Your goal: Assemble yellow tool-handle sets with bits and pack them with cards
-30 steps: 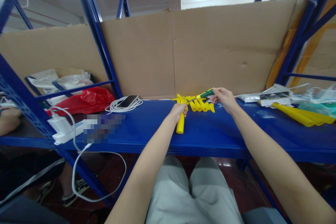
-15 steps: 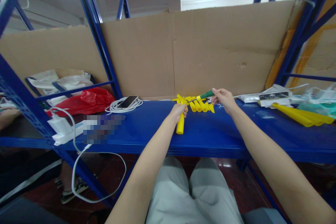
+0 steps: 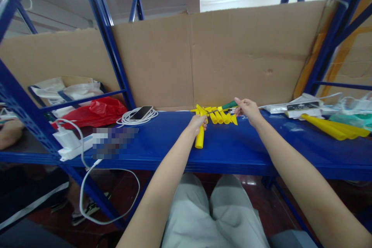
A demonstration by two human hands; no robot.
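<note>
My left hand [image 3: 199, 123] is closed around a yellow plastic tube-shaped piece [image 3: 199, 139], whose round open end points toward me over the blue shelf. In my right hand [image 3: 247, 110], pinched fingers hold the end of a screwdriver [image 3: 229, 105] with a green and yellow handle. Its thin metal shaft runs left to the top of the yellow piece beside my left hand. Where the tip meets the piece is too small to make out. Several more yellow pieces [image 3: 220, 117] lie side by side just behind, between my hands.
The blue shelf [image 3: 238, 151] has a cardboard wall [image 3: 232, 58] behind it. To the left are a phone [image 3: 141, 112] on a coiled white cable, a power strip [image 3: 78, 148] and a red bag [image 3: 95, 111]. Yellow cone-like pieces [image 3: 334, 127] lie right. Another person's hand [image 3: 11, 133] is at far left.
My hands, the yellow piece and the screwdriver stay almost where they were. At far left, the other person's hand has come further into view and their feet have shifted.
</note>
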